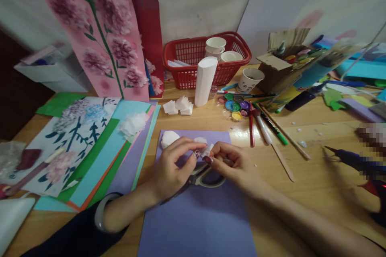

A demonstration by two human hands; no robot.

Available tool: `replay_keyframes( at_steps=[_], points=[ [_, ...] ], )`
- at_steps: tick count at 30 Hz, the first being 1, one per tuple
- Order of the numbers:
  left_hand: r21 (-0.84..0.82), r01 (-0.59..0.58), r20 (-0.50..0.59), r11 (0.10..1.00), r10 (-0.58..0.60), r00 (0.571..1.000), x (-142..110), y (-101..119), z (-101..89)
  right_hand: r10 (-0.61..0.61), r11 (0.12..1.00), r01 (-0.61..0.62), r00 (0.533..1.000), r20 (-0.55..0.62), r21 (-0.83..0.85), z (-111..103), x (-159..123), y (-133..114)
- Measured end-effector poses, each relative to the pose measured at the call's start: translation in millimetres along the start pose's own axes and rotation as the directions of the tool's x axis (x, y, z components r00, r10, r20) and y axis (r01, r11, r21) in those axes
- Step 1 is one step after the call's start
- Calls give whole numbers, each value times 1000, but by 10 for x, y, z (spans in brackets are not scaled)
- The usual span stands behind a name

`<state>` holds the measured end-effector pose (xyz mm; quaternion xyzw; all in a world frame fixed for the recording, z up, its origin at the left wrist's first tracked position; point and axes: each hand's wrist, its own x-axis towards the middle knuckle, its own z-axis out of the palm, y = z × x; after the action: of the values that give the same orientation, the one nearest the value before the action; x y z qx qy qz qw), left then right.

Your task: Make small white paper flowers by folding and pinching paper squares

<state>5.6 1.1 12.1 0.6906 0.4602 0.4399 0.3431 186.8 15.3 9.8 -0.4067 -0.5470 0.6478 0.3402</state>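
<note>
My left hand (173, 166) and my right hand (238, 164) meet over a purple sheet (196, 225). Between their fingertips is a small piece of white tissue paper (208, 150); my right thumb and fingers pinch it. My left thumb and fingertips close at its other side, where the fingers partly cover it. Beneath the hands lie scissors (211, 180), with the blades partly hidden by my left wrist. A white wad of paper (169, 139) rests at the sheet's upper left corner. Another white scrap (200, 140) shows just behind my fingers.
Behind stand a white paper roll (205, 82), folded white tissue pieces (178, 106) and a red basket (196, 77) with cups. Paint pots (237, 106) and brushes (258, 126) lie right, near a glue gun (352, 158). Coloured paper (102, 168) and a pink flower picture (99, 36) are left.
</note>
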Motion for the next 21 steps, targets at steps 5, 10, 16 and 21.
replay_keyframes(
  at_steps=[5,10,16,21],
  points=[
    [-3,-11,40,1000,12,999,-15,-20,-5,-16,999,16,1000,2,-51,-20,-12,-9],
    [8,-45,32,999,44,998,-17,-34,5,-36,999,36,999,-16,-12,-20,0,-6],
    [16,-65,40,998,64,997,-8,-41,6,-83,997,83,996,-18,9,-12,13,24],
    [-4,-48,31,999,48,998,-8,-44,13,-88,996,87,996,-21,-35,-25,13,35]
  ],
)
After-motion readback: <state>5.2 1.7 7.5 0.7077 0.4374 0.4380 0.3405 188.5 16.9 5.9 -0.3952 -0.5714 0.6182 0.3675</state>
